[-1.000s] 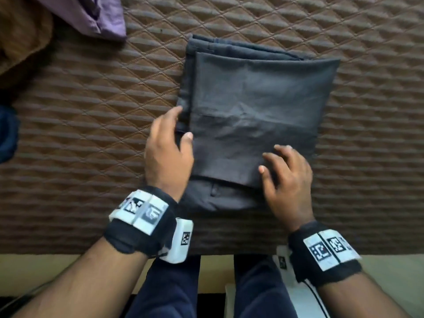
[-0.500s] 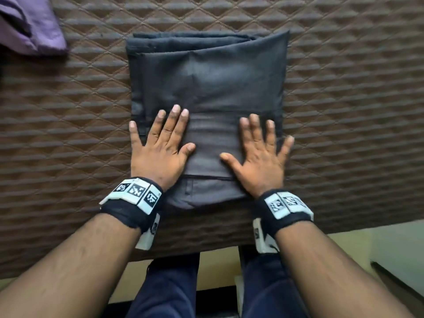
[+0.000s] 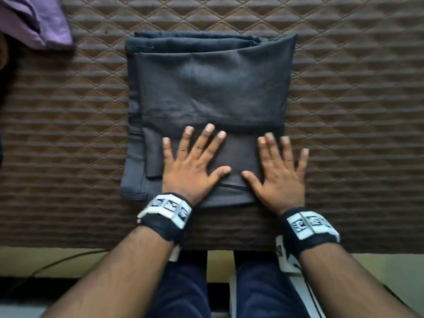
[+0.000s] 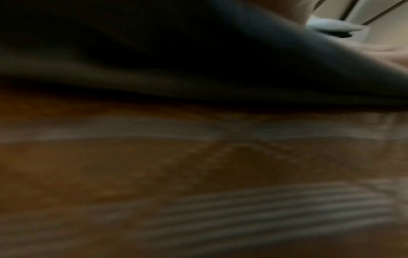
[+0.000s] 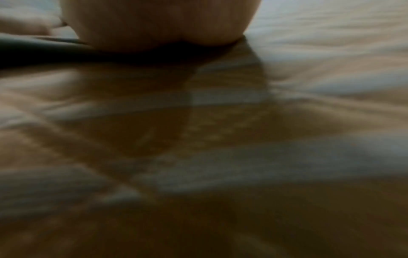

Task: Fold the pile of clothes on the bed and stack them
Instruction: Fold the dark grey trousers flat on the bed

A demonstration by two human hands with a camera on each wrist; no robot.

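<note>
1. Folded dark grey garment (image 3: 206, 92) lies flat on the bed (image 3: 355, 88), near its front edge, roughly centred in the head view. Several layers show along its far and left edges.
2. Left hand (image 3: 192, 171) lies palm down on the near part of the garment, fingers straight and spread, holding nothing.
3. Right hand (image 3: 281, 177) lies palm down on the garment's near right corner, fingers straight and slightly spread; the little finger reaches past the cloth edge over the quilt. It grips nothing.
4. The two thumbs point toward each other, close but apart.
5. Bed cover is brown, quilted in a diamond pattern.
6. Purple cloth (image 3: 34, 19) sits at the far left corner of the view, well apart from the grey garment.
7. Left wrist view: dim and blurred; dark fabric (image 4: 198, 61) above brown quilt (image 4: 198, 174).
8. Right wrist view: blurred; the heel of the hand (image 5: 159, 22) rests on the quilt (image 5: 220, 157), with dark cloth edge (image 5: 44, 52) at its left.
</note>
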